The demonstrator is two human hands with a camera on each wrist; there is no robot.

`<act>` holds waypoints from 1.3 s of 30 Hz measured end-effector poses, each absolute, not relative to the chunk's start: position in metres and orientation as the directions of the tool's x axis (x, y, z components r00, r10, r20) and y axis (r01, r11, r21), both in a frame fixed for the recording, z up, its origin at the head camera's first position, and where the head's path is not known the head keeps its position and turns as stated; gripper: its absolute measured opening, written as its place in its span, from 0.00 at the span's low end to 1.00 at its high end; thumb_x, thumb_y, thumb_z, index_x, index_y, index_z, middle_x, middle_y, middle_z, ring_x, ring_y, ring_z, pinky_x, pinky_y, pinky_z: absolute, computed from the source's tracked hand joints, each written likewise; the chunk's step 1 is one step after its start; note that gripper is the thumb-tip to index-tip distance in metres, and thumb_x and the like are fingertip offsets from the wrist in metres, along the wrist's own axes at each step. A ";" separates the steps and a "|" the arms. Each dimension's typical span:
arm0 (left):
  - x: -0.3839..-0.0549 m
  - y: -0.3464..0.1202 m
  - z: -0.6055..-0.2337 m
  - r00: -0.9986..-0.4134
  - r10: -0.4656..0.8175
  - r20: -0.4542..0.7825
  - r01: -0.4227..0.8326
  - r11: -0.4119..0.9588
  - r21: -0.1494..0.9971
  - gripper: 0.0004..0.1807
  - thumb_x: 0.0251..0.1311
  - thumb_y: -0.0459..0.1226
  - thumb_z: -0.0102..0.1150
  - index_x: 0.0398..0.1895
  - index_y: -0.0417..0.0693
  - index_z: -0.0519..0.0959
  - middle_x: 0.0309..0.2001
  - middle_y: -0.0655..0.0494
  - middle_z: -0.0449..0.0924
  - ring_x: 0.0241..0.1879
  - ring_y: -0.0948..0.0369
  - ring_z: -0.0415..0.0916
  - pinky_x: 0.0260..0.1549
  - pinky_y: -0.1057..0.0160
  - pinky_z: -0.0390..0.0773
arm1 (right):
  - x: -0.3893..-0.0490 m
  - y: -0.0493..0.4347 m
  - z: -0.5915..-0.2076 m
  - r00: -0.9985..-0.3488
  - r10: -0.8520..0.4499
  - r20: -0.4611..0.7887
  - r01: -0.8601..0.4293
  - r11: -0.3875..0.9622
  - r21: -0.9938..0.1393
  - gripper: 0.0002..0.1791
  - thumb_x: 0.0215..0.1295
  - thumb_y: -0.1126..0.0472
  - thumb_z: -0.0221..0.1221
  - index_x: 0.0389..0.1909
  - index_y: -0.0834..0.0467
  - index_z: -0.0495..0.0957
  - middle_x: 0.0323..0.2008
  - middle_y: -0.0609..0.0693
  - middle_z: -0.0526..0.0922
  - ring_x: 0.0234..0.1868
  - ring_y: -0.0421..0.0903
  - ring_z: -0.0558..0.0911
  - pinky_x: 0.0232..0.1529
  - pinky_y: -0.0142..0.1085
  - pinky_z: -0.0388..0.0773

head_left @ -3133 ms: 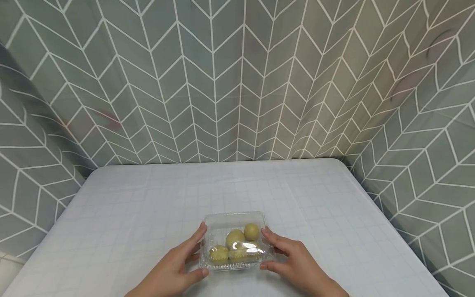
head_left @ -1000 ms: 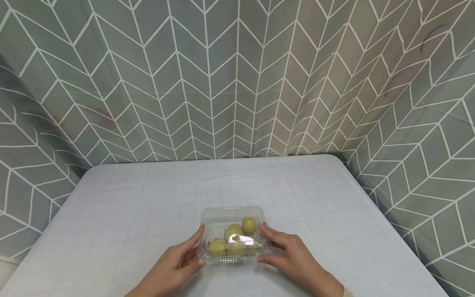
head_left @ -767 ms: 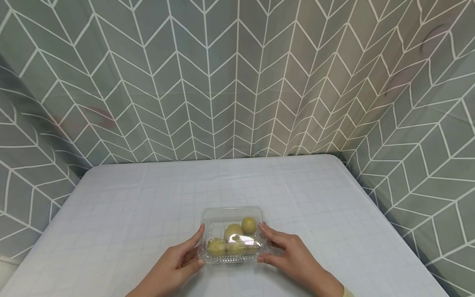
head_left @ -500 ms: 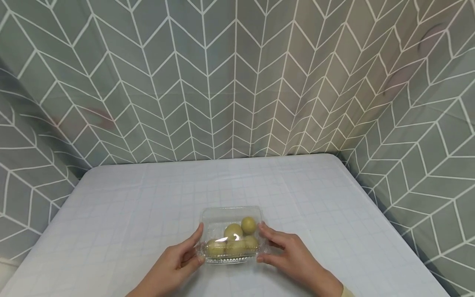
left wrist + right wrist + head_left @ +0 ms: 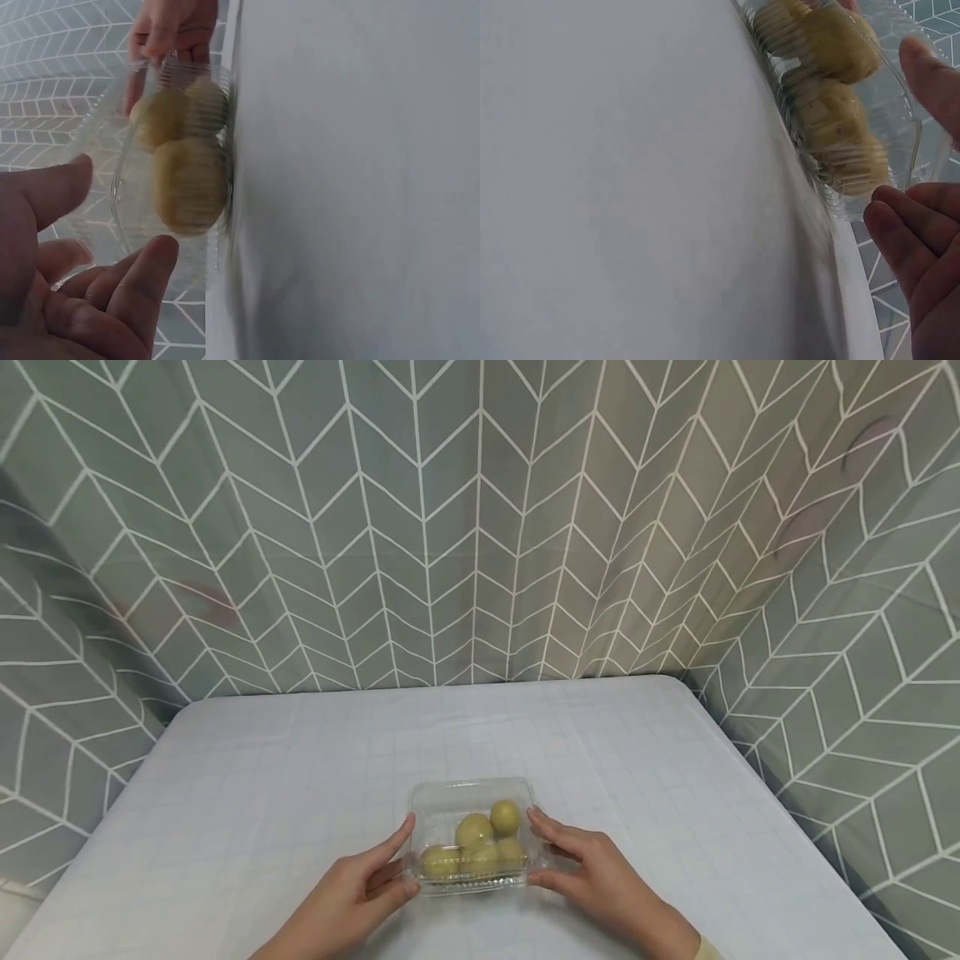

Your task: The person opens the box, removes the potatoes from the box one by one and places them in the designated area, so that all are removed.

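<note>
A clear plastic clamshell box stands on the white-covered table near its front. Inside it lie several potatoes, most of them toward the near side. My left hand is at the box's left side, thumb by the near corner and index finger along the side. Opposite it, my right hand flanks the right side in a similar way. Both wrist views show fairly straight, spread fingers at the box's ends: left fingers and right fingers. Whether every fingertip touches the plastic is hard to tell.
White cloth with a faint grid covers the table. Grey-green curtains with white chevron lines hang behind it and along both sides. The table's far edge meets the back curtain.
The bright glare on the box's front has faded, so the near potatoes show more clearly. Since about three seconds ago the box sits slightly higher in the head view; both hands stay beside it.
</note>
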State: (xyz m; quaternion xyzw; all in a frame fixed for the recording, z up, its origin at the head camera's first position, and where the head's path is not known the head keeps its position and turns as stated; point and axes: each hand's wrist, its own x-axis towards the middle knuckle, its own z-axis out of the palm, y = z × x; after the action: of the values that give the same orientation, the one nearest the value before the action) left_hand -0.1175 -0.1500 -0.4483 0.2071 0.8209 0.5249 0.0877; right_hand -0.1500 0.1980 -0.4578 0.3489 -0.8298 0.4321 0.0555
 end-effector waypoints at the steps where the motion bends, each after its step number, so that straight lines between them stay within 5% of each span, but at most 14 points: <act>1: -0.118 -0.150 -0.447 -0.899 0.433 0.063 0.239 0.366 0.900 0.39 0.66 0.47 0.62 0.76 0.47 0.58 0.72 0.43 0.58 0.57 0.51 0.75 0.46 0.67 0.78 | -0.150 0.199 -0.457 -0.753 -0.534 0.384 -0.621 0.383 -0.684 0.39 0.59 0.51 0.69 0.68 0.63 0.70 0.65 0.55 0.73 0.62 0.49 0.75 0.50 0.34 0.79; 10: -0.121 -0.150 -0.440 -0.908 0.415 0.056 0.236 0.396 0.887 0.39 0.64 0.51 0.62 0.76 0.56 0.60 0.71 0.48 0.61 0.58 0.54 0.75 0.46 0.68 0.78 | -0.153 0.208 -0.446 -0.728 -0.590 0.347 -0.653 0.444 -0.613 0.36 0.67 0.53 0.63 0.72 0.60 0.64 0.67 0.54 0.70 0.62 0.48 0.75 0.52 0.38 0.78; 17: -0.130 -0.151 -0.432 -0.920 0.388 0.054 0.231 0.425 0.875 0.39 0.63 0.52 0.63 0.74 0.51 0.63 0.72 0.53 0.60 0.62 0.50 0.71 0.49 0.65 0.77 | -0.161 0.207 -0.435 -0.742 -0.534 0.405 -0.662 0.484 -0.573 0.30 0.67 0.55 0.64 0.69 0.55 0.71 0.61 0.46 0.73 0.56 0.44 0.78 0.46 0.36 0.80; 28: -0.143 -0.152 -0.425 -0.925 0.315 0.212 0.336 0.419 0.843 0.29 0.64 0.47 0.64 0.67 0.51 0.73 0.68 0.57 0.66 0.67 0.57 0.64 0.52 0.65 0.76 | -0.171 0.201 -0.419 -0.752 -0.482 0.449 -0.659 0.521 -0.543 0.25 0.66 0.54 0.65 0.64 0.47 0.76 0.58 0.42 0.76 0.49 0.43 0.80 0.43 0.36 0.80; 39: -0.155 -0.149 -0.411 -0.974 0.161 0.160 0.221 0.508 0.833 0.25 0.60 0.57 0.64 0.61 0.66 0.79 0.58 0.64 0.78 0.53 0.57 0.80 0.52 0.59 0.78 | -0.183 0.194 -0.412 -0.749 -0.419 0.513 -0.660 0.537 -0.526 0.23 0.66 0.55 0.65 0.62 0.47 0.77 0.53 0.35 0.79 0.52 0.39 0.79 0.50 0.41 0.79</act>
State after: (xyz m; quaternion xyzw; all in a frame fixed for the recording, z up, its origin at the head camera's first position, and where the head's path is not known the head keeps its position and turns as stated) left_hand -0.1548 -0.1494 -0.4113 0.1099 0.8678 0.4837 -0.0308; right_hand -0.1827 0.1945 -0.4121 0.3131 -0.8609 0.3654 0.1650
